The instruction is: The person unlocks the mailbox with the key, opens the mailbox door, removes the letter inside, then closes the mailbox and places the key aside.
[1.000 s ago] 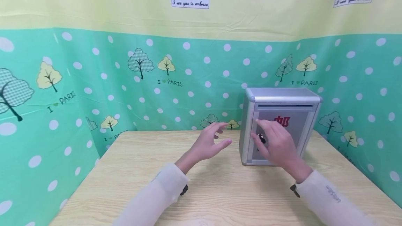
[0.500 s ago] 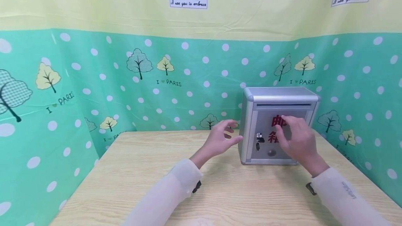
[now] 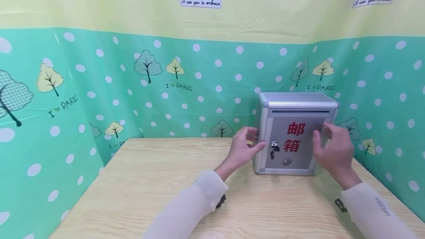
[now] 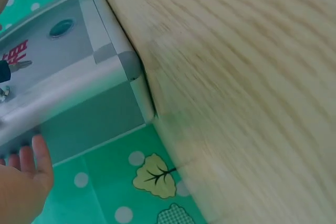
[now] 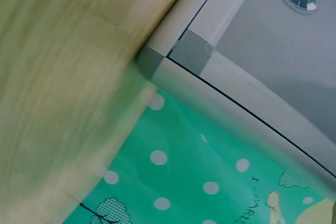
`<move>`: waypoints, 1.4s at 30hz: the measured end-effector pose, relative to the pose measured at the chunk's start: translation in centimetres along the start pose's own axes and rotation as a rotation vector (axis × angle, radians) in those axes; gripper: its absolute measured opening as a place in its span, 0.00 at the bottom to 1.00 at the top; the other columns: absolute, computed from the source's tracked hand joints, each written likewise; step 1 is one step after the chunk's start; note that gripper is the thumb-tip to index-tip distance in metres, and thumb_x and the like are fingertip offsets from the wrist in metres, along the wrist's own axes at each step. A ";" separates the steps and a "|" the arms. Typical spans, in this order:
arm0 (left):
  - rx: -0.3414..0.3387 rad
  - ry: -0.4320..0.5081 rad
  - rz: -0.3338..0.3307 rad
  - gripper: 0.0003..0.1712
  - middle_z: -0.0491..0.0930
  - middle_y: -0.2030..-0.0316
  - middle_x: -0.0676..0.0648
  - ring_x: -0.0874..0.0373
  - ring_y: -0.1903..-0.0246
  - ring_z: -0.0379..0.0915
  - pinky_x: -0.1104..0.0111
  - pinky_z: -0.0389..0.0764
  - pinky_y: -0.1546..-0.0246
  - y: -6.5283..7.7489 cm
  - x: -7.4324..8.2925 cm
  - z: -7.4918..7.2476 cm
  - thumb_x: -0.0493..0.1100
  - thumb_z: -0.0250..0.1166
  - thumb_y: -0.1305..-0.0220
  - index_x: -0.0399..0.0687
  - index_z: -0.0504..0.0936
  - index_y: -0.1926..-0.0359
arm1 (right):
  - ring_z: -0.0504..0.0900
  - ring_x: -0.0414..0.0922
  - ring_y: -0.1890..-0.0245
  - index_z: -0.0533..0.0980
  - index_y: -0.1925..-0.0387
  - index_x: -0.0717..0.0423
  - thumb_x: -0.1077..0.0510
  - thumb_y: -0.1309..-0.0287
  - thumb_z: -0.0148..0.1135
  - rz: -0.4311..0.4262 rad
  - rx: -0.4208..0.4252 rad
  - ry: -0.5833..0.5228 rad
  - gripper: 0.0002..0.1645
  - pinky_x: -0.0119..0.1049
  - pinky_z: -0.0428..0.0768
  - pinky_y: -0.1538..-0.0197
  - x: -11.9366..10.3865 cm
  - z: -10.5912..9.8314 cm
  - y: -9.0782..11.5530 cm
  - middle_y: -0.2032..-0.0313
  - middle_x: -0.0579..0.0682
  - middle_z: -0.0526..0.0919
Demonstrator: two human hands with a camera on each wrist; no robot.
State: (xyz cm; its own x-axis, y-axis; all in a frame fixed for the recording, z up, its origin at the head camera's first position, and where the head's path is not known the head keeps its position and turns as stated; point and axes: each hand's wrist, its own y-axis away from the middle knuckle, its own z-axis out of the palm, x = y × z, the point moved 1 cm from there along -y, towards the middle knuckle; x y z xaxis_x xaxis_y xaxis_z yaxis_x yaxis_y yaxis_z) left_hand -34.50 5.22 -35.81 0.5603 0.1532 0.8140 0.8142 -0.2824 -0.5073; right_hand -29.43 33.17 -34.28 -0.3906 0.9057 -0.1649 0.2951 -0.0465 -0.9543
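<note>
- Since the metal mailbox point(image 3: 293, 137) stands upright on the table point(image 3: 159, 191) between both sets of fingers, I'd treat this as a two-sided hold.
- My left hand point(image 3: 244, 152) is at its left wall, the right hand point(image 3: 336, 151) at its right front edge. Fingers on both are parted and loosely bent, gripping nothing as far as I can see. Can't tell if any tips touch; my right wrist cam doesn't really show that hand.
- Imo, match the two sides for height and press evenly with flat fingers so it doesn't twist.
- Watch the keys point(image 3: 273, 149) hanging just right of the left thumb. I'd keep off them, they could snag.
- Room-wise: lots of tabletop left of the left fingers, and plenty nearer me. Right of the right fingers there's only a narrow strip before the table edge and the dotted cloth point(image 3: 378, 121), so I'd go gently there.
</note>
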 end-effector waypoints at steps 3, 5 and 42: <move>0.033 0.040 -0.029 0.27 0.78 0.53 0.52 0.54 0.56 0.81 0.73 0.86 0.58 -0.1 0.0 0.5 0.45 0.77 0.41 0.46 0.76 0.44 | 0.75 0.63 0.55 0.68 0.37 0.69 0.53 0.34 0.59 0.123 0.006 -0.026 0.31 0.44 0.69 0.56 0.6 -0.2 0.3 0.53 0.69 0.75; 0.061 0.050 -0.048 0.27 0.78 0.54 0.54 0.57 0.58 0.81 0.73 0.86 0.59 -0.1 -0.1 0.8 0.45 0.78 0.42 0.47 0.77 0.45 | 0.74 0.61 0.54 0.65 0.34 0.66 0.53 0.33 0.59 0.210 -0.005 -0.039 0.33 0.40 0.67 0.55 0.9 -0.3 0.5 0.50 0.68 0.72; 0.386 -0.077 -0.057 0.21 0.77 0.57 0.54 0.61 0.56 0.76 0.72 0.82 0.51 1.4 2.5 4.2 0.38 0.77 0.42 0.47 0.78 0.50 | 0.73 0.71 0.39 0.55 0.27 0.72 0.60 0.27 0.58 0.634 -0.431 -0.112 0.36 0.63 0.79 0.45 -1.1 -2.0 -0.2 0.37 0.75 0.68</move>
State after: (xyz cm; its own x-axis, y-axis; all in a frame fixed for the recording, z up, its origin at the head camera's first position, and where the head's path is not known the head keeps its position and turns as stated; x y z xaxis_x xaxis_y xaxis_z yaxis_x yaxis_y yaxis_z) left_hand -31.32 9.20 -35.74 0.5101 0.2330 0.8279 0.8337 0.1027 -0.5426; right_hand -27.32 33.03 -33.40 -0.1129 0.7118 -0.6933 0.7961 -0.3526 -0.4917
